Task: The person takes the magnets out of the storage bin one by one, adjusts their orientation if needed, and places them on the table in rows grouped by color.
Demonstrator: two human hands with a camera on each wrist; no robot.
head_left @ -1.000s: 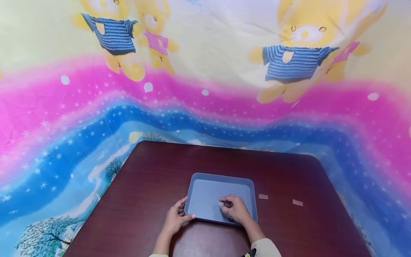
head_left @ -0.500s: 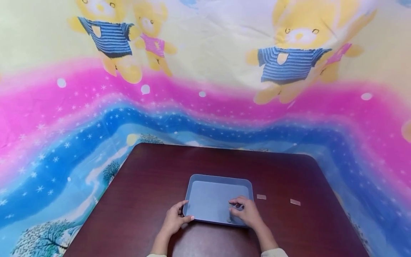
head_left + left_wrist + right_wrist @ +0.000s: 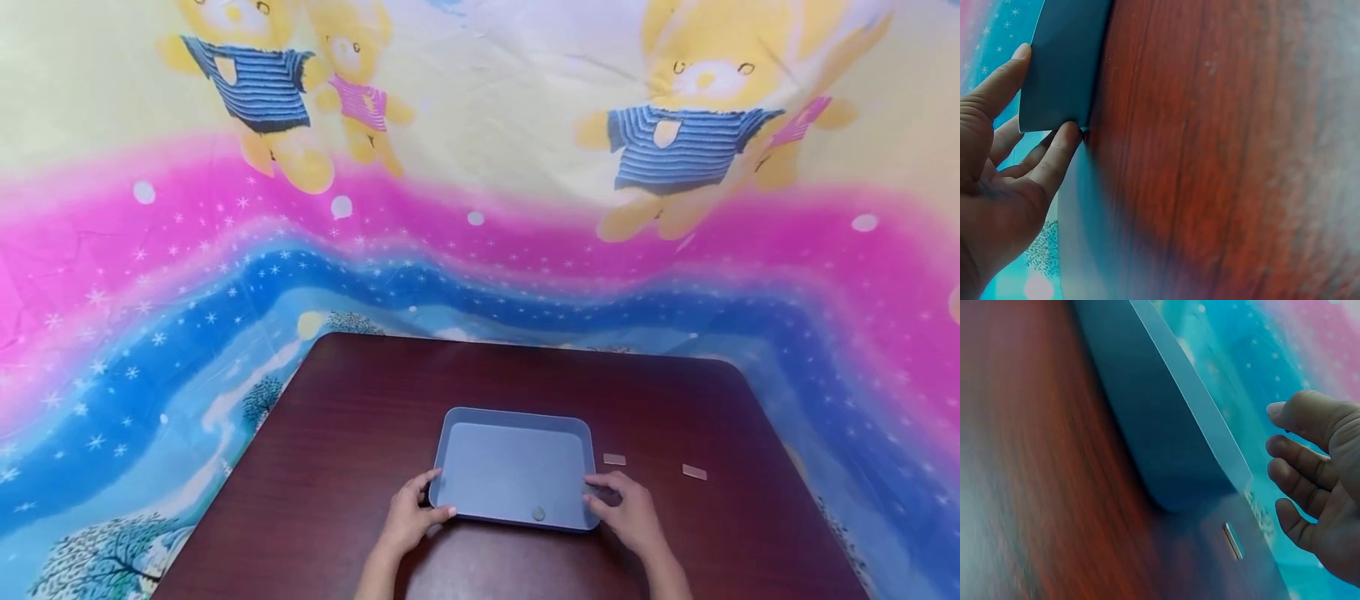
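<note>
A shallow grey-blue rectangular tray (image 3: 510, 467) lies on the table. A small round greyish disc (image 3: 538, 514) sits inside it, close to the near wall. My left hand (image 3: 408, 517) grips the tray's near left corner; in the left wrist view its thumb and fingers span the tray wall (image 3: 1063, 69). My right hand (image 3: 630, 508) is at the tray's near right corner with loosely bent fingers. The right wrist view shows that hand (image 3: 1322, 481) holding nothing, its fingertips apart from the tray wall (image 3: 1147, 406).
Two small thin rectangular pieces lie on the dark red-brown table (image 3: 360, 417) right of the tray: a nearer one (image 3: 615, 459) and a farther one (image 3: 694, 472). A printed bear-pattern cloth (image 3: 480, 167) hangs behind the table.
My right hand, which pinched a small whitish piece over the tray, has moved right to the tray's near right corner, fingers parted. The round disc now shows uncovered. My left hand has stayed put.
</note>
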